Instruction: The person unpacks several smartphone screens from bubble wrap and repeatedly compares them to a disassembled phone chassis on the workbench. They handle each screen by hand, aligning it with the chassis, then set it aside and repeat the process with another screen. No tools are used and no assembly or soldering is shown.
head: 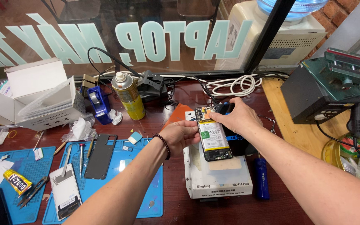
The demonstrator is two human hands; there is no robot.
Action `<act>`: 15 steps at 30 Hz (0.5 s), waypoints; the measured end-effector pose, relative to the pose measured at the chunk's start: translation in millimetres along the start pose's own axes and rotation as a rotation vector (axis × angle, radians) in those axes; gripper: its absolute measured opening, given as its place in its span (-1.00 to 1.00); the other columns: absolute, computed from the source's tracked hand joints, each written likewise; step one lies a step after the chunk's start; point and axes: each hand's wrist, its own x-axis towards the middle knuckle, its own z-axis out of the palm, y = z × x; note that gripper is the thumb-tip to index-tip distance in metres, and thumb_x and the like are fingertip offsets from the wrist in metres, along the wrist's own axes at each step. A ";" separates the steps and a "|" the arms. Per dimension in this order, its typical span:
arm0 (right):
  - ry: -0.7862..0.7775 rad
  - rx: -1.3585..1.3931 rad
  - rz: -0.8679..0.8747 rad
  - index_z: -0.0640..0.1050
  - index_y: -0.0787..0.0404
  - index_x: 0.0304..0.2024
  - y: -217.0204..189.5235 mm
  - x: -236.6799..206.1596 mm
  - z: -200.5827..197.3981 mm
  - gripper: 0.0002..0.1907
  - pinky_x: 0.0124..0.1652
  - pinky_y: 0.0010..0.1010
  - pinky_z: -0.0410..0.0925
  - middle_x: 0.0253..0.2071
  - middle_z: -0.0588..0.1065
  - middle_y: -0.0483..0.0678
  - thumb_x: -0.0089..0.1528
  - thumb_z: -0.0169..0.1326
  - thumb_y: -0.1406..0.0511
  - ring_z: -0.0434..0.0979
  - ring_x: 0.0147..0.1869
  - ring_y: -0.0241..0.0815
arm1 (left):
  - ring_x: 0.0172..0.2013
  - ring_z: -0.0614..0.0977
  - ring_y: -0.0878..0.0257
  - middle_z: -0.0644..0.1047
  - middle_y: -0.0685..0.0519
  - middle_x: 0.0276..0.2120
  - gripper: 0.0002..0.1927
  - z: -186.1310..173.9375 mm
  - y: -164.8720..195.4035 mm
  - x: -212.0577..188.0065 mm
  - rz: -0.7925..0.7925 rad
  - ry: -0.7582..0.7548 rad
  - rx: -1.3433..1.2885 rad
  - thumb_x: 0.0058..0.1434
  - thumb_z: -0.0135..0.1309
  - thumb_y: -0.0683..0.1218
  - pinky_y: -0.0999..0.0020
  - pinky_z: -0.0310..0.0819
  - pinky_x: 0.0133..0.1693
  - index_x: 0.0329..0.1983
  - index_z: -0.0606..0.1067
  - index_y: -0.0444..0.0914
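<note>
The opened black smartphone with exposed white battery (214, 135) lies between 2 hands — long axis running away from the person; left hand (181, 134) pinches its near-left edge, right hand (235, 116) presses its far end.

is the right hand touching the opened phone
Touching. The head view shows the right hand with its fingertips pressed on the upper part of the opened phone, no gap visible.

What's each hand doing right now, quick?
Left hand: closed on the left edge of the opened phone.
Right hand: fingers pressed on the phone's upper part; grip cannot be told.
</note>
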 end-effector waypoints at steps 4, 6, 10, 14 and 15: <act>-0.001 -0.005 0.003 0.38 0.19 0.30 0.6 0.4 1.3 0.10 0.11 -0.13 0.43 0.12 0.54 0.14 -0.11 0.33 -0.26 0.56 0.21 0.05 | -0.20 0.68 0.24 0.62 -0.08 -0.14 -0.81 -4.9 7.0 3.5 -0.036 -0.050 0.076 0.35 0.01 -0.24 0.42 0.68 -0.11 -0.01 0.52 -0.39; 0.001 -0.003 0.002 0.39 0.18 0.29 1.7 0.8 1.0 0.10 0.11 -0.13 0.43 0.12 0.54 0.13 -0.12 0.33 -0.27 0.56 0.21 0.04 | -0.20 0.69 0.24 0.63 -0.08 -0.14 -0.81 -5.2 8.5 4.1 -0.040 -0.044 0.080 0.35 0.01 -0.25 0.41 0.68 -0.10 -0.01 0.51 -0.38; -0.003 0.002 0.004 0.39 0.16 0.29 2.3 1.0 1.5 0.09 0.12 -0.13 0.43 0.13 0.54 0.13 -0.13 0.35 -0.26 0.56 0.21 0.04 | -0.20 0.69 0.24 0.63 -0.09 -0.14 -0.82 -5.2 6.9 2.7 -0.027 -0.040 0.074 0.34 0.02 -0.26 0.41 0.68 -0.10 -0.02 0.51 -0.39; 0.010 -0.001 -0.008 0.40 0.19 0.27 2.1 0.5 1.1 0.09 0.12 -0.14 0.43 0.12 0.54 0.14 -0.13 0.36 -0.26 0.56 0.21 0.05 | -0.19 0.69 0.24 0.62 -0.09 -0.14 -0.83 -6.8 3.3 2.0 -0.003 -0.076 0.045 0.34 0.03 -0.26 0.42 0.68 -0.09 -0.04 0.50 -0.40; 0.005 0.002 -0.003 0.39 0.19 0.28 2.1 0.3 0.7 0.09 0.12 -0.15 0.43 0.11 0.55 0.14 -0.13 0.35 -0.26 0.57 0.21 0.05 | -0.19 0.69 0.24 0.62 -0.08 -0.14 -0.84 -6.7 2.4 2.5 0.000 -0.067 0.033 0.34 0.03 -0.26 0.41 0.69 -0.09 -0.04 0.50 -0.39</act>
